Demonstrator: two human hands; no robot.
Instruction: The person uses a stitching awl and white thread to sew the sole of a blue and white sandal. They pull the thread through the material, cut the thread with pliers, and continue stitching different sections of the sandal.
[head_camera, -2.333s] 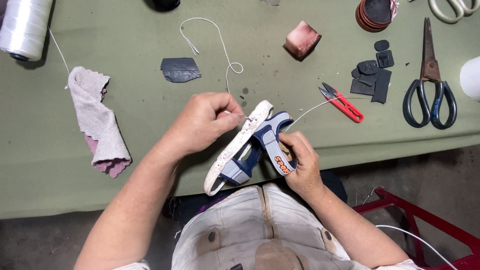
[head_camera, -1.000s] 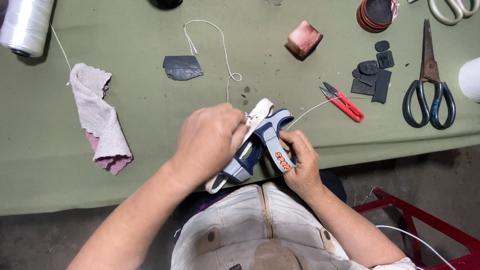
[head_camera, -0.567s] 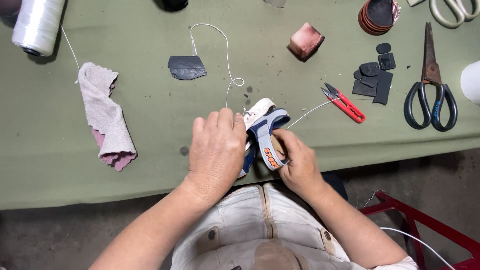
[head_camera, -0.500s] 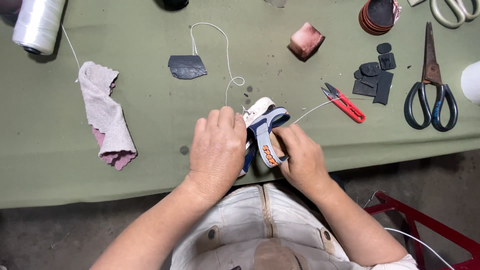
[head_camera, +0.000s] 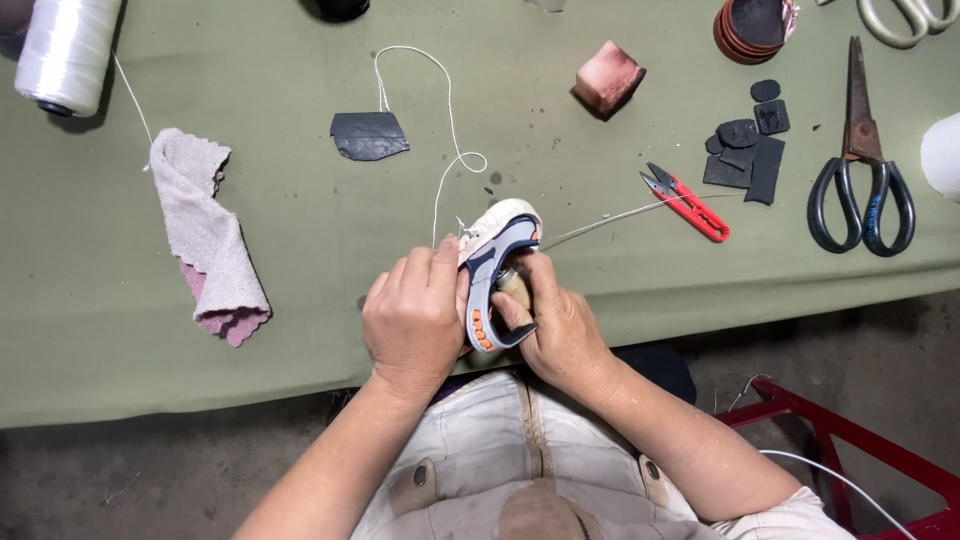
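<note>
Small white, blue and orange child's shoe (head_camera: 495, 262): gripped by left hand (head_camera: 412, 322) and right hand (head_camera: 557, 325), both closed around it. White thread (head_camera: 440, 170) and red thread snips (head_camera: 688, 203) lie beyond the shoe on the green-covered bench (head_camera: 300, 260).

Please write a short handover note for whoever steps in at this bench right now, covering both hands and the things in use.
Left hand: closed over the sole side of the small white, blue and orange sandal at the table's front edge.
Right hand: fingers grip the sandal's strap side, against a tan tool handle.
White thread runs from the sandal across the green-covered table; another strand heads toward the red thread snips.
Done: thread attached at the sandal.
Left: cannot tell how much stitching remains.
</note>
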